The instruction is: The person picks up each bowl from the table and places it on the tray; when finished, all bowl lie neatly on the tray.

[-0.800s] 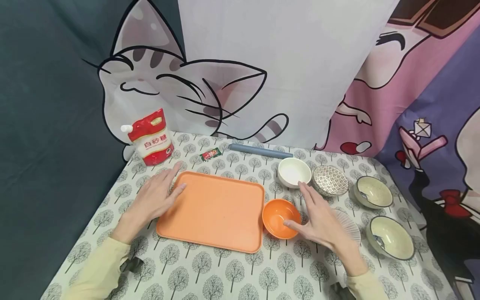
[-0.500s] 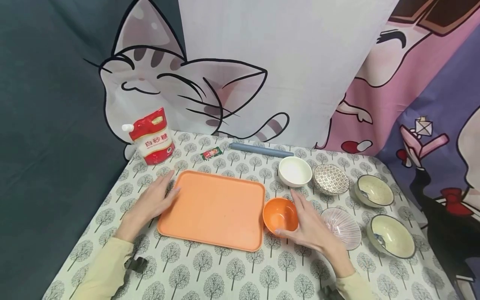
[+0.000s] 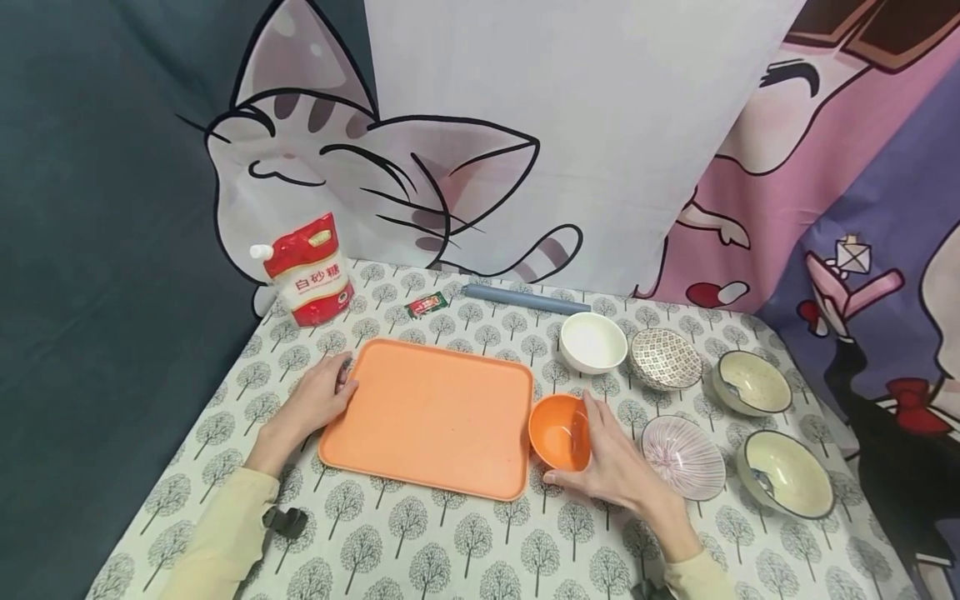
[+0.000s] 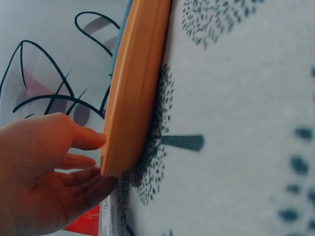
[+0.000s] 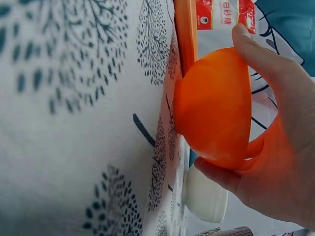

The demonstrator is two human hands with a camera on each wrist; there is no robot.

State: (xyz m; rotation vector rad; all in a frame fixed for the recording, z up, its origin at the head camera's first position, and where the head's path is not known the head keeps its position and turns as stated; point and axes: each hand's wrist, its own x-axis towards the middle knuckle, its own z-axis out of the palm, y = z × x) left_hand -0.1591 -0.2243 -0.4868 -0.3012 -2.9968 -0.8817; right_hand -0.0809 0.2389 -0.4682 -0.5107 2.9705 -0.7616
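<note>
An orange rectangular tray [image 3: 427,417] lies on the tree-print cloth in the head view. My left hand [image 3: 307,408] grips its left edge. The left wrist view shows the thumb on the rim of the tray [image 4: 135,83] and curled fingers at its edge. Just right of the tray stands a small orange bowl [image 3: 558,435], upright. My right hand [image 3: 611,458] holds this bowl from its right side. In the right wrist view the thumb and fingers spread around the wall of the bowl [image 5: 214,108], near its rim.
A white bowl [image 3: 592,346], a patterned bowl [image 3: 664,360], a striped bowl [image 3: 682,458] and two pale green bowls [image 3: 787,475] stand at the right. A red-and-white sugar pouch [image 3: 311,275], a small green-and-red packet [image 3: 427,305] and a grey-blue bar [image 3: 525,298] lie toward the back.
My right hand has moved down and around the orange bowl, which it now holds. My left hand has lowered to the tray's left edge, its fingers curling there.
</note>
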